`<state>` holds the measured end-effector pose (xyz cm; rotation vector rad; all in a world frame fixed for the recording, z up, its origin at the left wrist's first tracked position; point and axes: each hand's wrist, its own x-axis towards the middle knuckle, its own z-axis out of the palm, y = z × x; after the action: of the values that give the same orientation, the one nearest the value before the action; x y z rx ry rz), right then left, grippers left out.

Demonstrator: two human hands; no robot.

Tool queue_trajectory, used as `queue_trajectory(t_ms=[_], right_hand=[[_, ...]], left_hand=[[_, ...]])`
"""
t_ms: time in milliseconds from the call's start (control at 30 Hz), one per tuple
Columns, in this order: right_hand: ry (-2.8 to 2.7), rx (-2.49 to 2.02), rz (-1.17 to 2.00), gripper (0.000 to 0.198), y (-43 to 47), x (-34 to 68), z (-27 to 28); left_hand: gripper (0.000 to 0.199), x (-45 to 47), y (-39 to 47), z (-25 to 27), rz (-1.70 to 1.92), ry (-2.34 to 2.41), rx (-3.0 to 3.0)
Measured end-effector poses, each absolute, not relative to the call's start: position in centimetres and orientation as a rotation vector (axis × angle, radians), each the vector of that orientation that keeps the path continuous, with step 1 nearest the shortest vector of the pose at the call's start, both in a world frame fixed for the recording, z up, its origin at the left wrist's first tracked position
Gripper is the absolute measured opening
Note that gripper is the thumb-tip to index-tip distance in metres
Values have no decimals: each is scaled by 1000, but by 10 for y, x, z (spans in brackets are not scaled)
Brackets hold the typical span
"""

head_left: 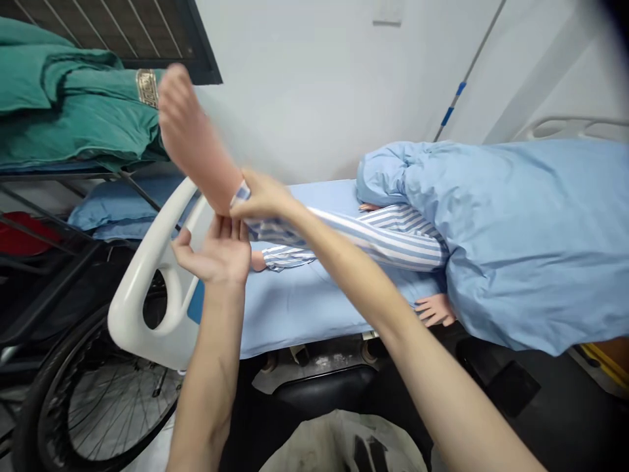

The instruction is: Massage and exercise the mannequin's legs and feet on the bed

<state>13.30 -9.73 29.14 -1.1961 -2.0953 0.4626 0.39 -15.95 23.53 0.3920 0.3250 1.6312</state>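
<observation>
A raised bare foot [191, 134] points up and left over the bed's end; it belongs to a figure lying on the bed, and its smooth surface looks like a manikin's. My right hand [263, 195] is wrapped round the ankle at the cuff of the blue-and-white striped trousers [393, 242]. Below the heel, my left hand [223, 252] lies palm up with its thumb spread; its fingertips pass behind the heel and are partly hidden. The other foot [258, 261] rests low on the light blue sheet [304, 308]. One of the figure's hands [436, 309] lies near the bed's edge.
A bunched blue quilt [531, 236] covers the figure's upper part. The white footboard [147, 282] stands left of my hands, with a wheelchair wheel [44, 393] beside it. Green cloths [83, 111] lie on a rack at upper left. A pole [455, 105] leans against the wall.
</observation>
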Motion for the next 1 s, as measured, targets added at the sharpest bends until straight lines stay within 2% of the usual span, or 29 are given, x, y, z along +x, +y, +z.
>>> queue_trajectory(t_ms=[267,467,600,800,1000], right_hand=[[-2423,-1530,558,65,-111,50,102],[-2562,-1765,638,68,-122,28,22],[-2571,-1782,555,68,-121,24,4],[-2506,-1793,563,66,-119,24,-2],[-2458,-1834,625,57,-132,26,29]], left_hand=[[44,-64,-161,55,1534,684,-224],[41,-76,-170,-46,1433,756,-408],[40,-78,-177,-74,1471,628,-370],[42,-76,-185,-79,1483,560,-298],[27,-76,-189,-70,1450,614,-182]])
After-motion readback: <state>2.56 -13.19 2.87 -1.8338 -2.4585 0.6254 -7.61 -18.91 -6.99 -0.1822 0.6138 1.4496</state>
